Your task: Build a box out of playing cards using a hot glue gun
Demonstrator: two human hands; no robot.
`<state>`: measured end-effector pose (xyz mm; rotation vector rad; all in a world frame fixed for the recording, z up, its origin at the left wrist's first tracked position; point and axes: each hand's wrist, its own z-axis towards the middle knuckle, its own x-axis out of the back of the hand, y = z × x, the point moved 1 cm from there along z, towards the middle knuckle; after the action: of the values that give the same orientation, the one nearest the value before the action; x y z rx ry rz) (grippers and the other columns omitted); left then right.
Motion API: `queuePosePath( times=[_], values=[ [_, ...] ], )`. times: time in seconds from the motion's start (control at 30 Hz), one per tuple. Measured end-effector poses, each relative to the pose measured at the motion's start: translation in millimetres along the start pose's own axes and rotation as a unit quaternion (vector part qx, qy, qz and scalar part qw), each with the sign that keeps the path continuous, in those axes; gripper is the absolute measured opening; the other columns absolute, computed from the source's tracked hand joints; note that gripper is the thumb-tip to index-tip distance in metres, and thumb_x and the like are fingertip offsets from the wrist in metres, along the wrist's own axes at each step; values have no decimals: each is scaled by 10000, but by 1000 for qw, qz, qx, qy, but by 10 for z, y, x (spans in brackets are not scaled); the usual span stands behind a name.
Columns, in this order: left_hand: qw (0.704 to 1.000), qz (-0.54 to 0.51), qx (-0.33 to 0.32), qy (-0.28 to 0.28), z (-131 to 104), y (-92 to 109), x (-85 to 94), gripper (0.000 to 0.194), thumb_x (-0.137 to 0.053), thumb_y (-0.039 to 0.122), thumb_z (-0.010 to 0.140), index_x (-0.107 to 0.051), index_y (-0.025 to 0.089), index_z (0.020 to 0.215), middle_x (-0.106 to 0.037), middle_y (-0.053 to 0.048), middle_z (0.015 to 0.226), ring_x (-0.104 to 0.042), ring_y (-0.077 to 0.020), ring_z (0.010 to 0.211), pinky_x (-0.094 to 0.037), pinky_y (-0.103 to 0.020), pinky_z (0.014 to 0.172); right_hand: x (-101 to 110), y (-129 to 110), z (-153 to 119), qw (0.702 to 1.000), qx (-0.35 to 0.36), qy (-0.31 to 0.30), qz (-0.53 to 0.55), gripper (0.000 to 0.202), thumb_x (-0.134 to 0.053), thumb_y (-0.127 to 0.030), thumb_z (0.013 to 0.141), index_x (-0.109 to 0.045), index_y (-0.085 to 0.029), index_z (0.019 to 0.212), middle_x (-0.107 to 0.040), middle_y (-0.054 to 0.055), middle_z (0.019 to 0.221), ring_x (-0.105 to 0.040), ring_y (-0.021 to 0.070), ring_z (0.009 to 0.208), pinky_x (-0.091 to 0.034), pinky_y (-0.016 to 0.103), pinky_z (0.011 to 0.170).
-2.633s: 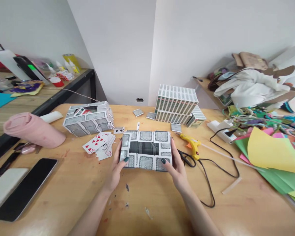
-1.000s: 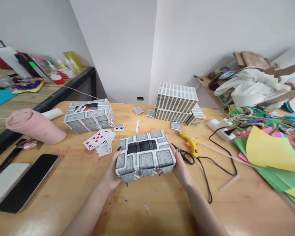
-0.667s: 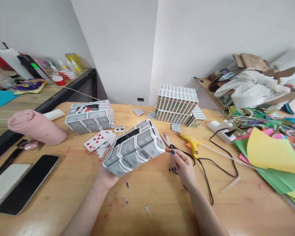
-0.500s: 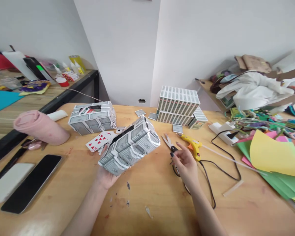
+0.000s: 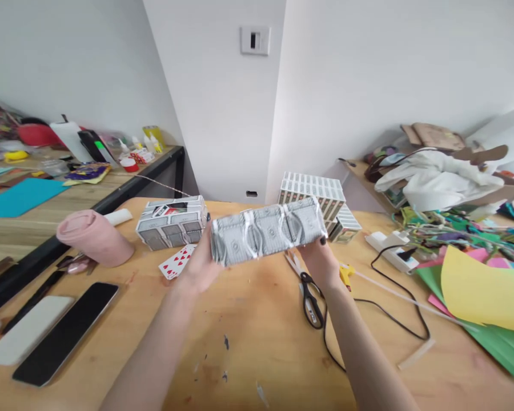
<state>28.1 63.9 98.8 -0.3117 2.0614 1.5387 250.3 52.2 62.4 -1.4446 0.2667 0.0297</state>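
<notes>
Between my hands, raised over the table, is a long box made of playing cards (image 5: 269, 231), grey-patterned with curved card strips along its near side. My left hand (image 5: 201, 262) grips its left end, and my right hand (image 5: 319, 260) its right end; fingers behind the box are hidden. A similar card box (image 5: 171, 222) sits on the table behind my left hand, red and white cards showing in its top. Loose playing cards (image 5: 175, 261) lie by my left wrist. Below my right hand are black-handled scissors (image 5: 312, 302). A yellow glue gun (image 5: 346, 275) is partly hidden behind my right wrist.
Stacked card packs (image 5: 312, 185) stand at the back. A pink roll (image 5: 96, 237) and a black phone (image 5: 66, 334) lie left. On the right are a white power strip (image 5: 392, 249), a black cord and coloured paper sheets (image 5: 484, 285). Small scraps lie near the front.
My right hand, empty before, has moved up onto the box's right end. The box has turned from a slant to nearly level and shifted right. The view has tilted up.
</notes>
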Motion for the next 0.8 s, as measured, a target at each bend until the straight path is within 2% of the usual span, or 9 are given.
queuePosePath(
  times=[0.07, 0.13, 0.23, 0.33, 0.4, 0.47, 0.57, 0.67, 0.8],
  values=[
    [995, 36, -88, 3, 68, 90, -132, 596, -457, 648, 807, -545, 243, 1236, -628, -73, 1203, -503, -295, 1215, -422, -476, 989, -29, -98, 156, 999, 25, 22, 32, 616, -505, -636, 722, -515, -340, 1262, -543, 38, 1304, -434, 266, 1255, -447, 424, 901],
    [988, 66, -142, -10, 127, 117, -218, 586, -515, 626, 785, -527, 269, 1250, -593, -57, 1255, -451, -287, 1264, -397, -466, 1017, -25, -181, 245, 996, 31, 41, 67, 581, -473, -628, 730, -523, -348, 1236, -562, 29, 1267, -465, 259, 1206, -479, 409, 843],
    [983, 111, -145, -31, 200, 93, -256, 593, -641, 515, 744, -477, 319, 1279, -524, -22, 1334, -430, -268, 1280, -394, -449, 1018, 54, -264, 285, 994, 34, 55, 93, 540, -480, -614, 723, -553, -332, 1178, -565, 25, 1250, -491, 247, 1154, -498, 366, 785],
    [982, 143, -122, -24, 248, 68, -250, 646, -696, 477, 699, -461, 330, 1283, -499, -28, 1351, -484, -267, 1223, -428, -429, 975, 169, -289, 285, 994, 43, 47, 84, 472, -501, -581, 733, -586, -313, 1112, -594, 21, 1209, -522, 240, 1106, -497, 334, 740],
    [978, 163, -132, 0, 262, 66, -263, 667, -729, 451, 664, -486, 296, 1266, -507, -48, 1333, -510, -262, 1188, -429, -392, 968, 220, -274, 288, 995, 35, 56, 77, 421, -526, -544, 738, -608, -289, 1064, -634, 23, 1130, -563, 233, 1023, -494, 315, 694],
    [968, 193, -156, 35, 263, 64, -295, 678, -759, 411, 636, -510, 261, 1248, -524, -68, 1303, -506, -263, 1185, -408, -368, 984, 231, -241, 294, 994, 11, 90, 65, 382, -570, -511, 724, -627, -259, 1005, -665, 22, 1022, -593, 218, 908, -487, 292, 643],
    [937, 274, -193, 103, 242, 57, -339, 705, -794, 363, 599, -526, 252, 1242, -512, -81, 1295, -455, -279, 1231, -335, -382, 1042, 194, -171, 303, 991, -30, 132, 24, 378, -658, -454, 680, -638, -231, 984, -670, 22, 949, -602, 194, 813, -488, 264, 603],
    [901, 339, -229, 147, 221, 64, -332, 716, -807, 346, 584, -533, 258, 1240, -487, -83, 1308, -405, -292, 1266, -259, -415, 1087, 158, -96, 312, 992, -60, 112, 2, 424, -655, -438, 701, -616, -238, 1073, -657, 35, 1021, -612, 199, 857, -520, 280, 636],
    [905, 287, -280, 146, 243, 79, -228, 696, -807, 316, 582, -540, 259, 1223, -503, -76, 1278, -375, -294, 1290, -242, -423, 1099, 116, -41, 298, 994, -82, 23, 63, 397, -620, -473, 752, -592, -243, 1074, -628, 78, 1105, -614, 235, 948, -555, 386, 691]
  ],
)
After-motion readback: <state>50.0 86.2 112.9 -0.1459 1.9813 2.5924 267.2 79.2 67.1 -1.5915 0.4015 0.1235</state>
